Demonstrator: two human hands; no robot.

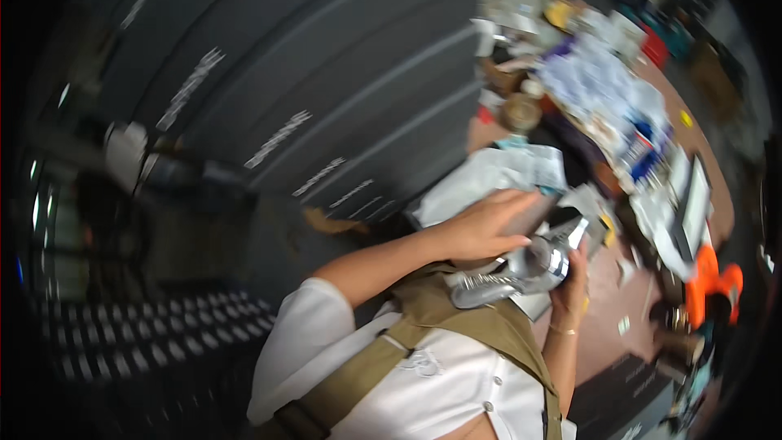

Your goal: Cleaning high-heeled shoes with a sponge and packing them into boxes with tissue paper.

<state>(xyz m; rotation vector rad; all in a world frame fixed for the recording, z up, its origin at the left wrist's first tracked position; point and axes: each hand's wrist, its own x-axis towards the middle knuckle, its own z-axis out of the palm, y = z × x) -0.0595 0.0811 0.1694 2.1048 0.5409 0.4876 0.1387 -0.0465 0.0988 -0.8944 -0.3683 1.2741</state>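
Observation:
A shiny silver hair dryer point(550, 267) lies in front of my chest, its ribbed handle point(482, 290) toward my apron and its nozzle pointing up and right. My right hand point(574, 279) is closed against its right side. Over a dark greyish-brown flat thing point(528, 220) my left hand point(491, 226) lies with fingers stretched and thumb apart, the thumb close to the dryer. Whether the left hand bears on that flat thing is blurred. A white plastic bag point(497, 179) lies just beyond the left hand.
A reddish-brown table point(607, 301) stretches to the right, heaped with crumpled plastic bags point(603, 81). An orange-handled object point(713, 283) sits by its right edge, and a round jar point(521, 112) farther back. Dark stacked boxes point(326, 57) rise at the left; another dark box point(623, 399) is at lower right.

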